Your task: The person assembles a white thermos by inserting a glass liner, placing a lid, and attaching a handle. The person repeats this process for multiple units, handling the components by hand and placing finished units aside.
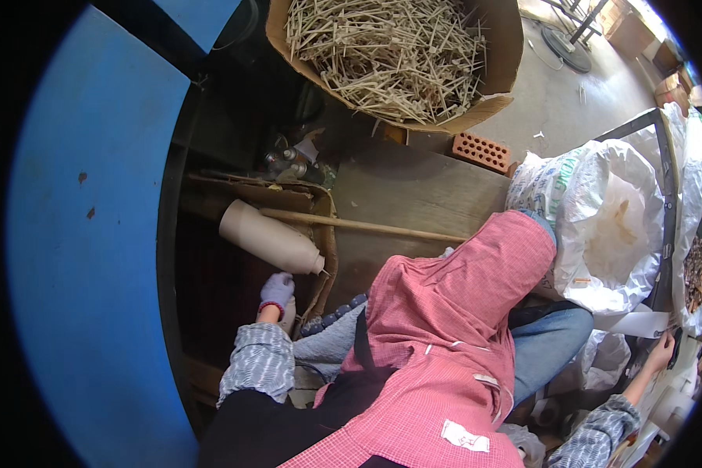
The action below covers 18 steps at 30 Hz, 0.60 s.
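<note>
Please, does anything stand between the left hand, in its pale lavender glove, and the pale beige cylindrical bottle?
Nothing visible stands between the left hand and the bottle; the long, light-brown wooden stick lies on the bottle's far side.

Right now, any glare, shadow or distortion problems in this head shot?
Head view: light is strongest toward the upper right, where the floor looks pale; deep shadow hides much inside the cardboard box by the gloved left hand; fisheye bows the blue panel's edge; black rim cuts the corners; right hand sits near that rim, grip hard to read.
</note>
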Tool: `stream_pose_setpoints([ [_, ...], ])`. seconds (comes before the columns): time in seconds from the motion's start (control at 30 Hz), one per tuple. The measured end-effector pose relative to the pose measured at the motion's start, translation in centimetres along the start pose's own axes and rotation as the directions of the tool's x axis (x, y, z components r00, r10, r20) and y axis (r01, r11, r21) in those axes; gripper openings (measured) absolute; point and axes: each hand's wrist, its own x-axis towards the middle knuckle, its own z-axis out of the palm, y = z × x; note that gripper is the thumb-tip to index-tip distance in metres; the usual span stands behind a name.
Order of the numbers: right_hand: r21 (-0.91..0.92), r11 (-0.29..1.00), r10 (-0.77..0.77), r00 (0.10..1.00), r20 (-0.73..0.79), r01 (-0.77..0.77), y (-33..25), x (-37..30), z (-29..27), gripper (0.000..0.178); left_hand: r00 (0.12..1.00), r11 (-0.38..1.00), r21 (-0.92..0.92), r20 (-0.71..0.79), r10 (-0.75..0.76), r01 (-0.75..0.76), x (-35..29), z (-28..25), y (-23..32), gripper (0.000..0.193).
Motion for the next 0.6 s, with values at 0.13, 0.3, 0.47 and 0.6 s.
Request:
stream_pose_setpoints([
  [0.13, 0.168, 0.985, 0.011, 0.978, 0.21, -0.047, 2.7, -0.1, 1.0, 0.03, 0.953, 0.867, 0.396, 0.127, 0.276, -0.304, 3.4, 9.6, -13.8, 0.033],
  [0.3, -0.026, 0.991, 0.135, 0.99, 0.047, -0.134, -6.0, -3.4, -2.6, 0.035, 0.88, 0.801, 0.39, 0.338, 0.334, -0.454, 7.6, 8.6, -7.8, 0.032],
  [0.47, 0.251, 0.962, 0.141, 0.983, -0.116, -0.108, -10.2, -3.3, -2.3, 0.026, 0.939, 0.85, 0.403, 0.204, 0.277, -0.338, 5.3, 6.5, -9.5, 0.035],
  [0.6, 0.206, 0.973, 0.145, 0.974, -0.174, -0.108, -11.5, -5.2, -2.5, 0.02, 0.901, 0.79, 0.499, -0.039, 0.432, -0.357, 4.1, 2.2, -13.7, 0.041],
])
